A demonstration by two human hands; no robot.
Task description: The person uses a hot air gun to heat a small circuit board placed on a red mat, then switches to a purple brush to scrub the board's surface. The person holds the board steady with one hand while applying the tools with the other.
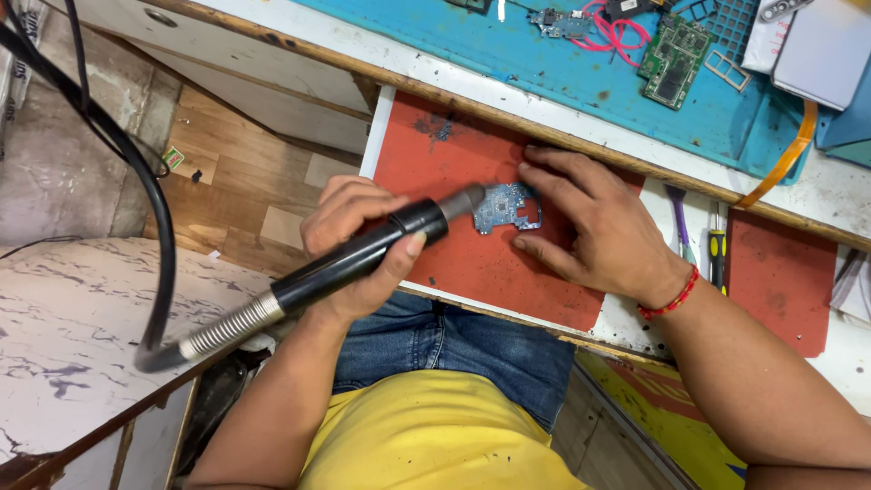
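- left hand [349, 240]: fingers wrapped round black hot-air handpiece [358, 259], nozzle aimed at blue circuit board [508, 207]
- board lies mid red mat [435, 159], on the pull-out shelf's left half
- right hand [590, 222]: fingers spread flat, pinning the board's right edge, probably touching it
- screwdrivers [717, 259] by the shelf's right side

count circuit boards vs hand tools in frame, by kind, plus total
Circuit boards: 3, namely blue board under the right hand, green board, small grey board
Handheld black hot-air wand in the left hand: 1
Screwdrivers: 2, namely purple and yellow-black
Total: 6
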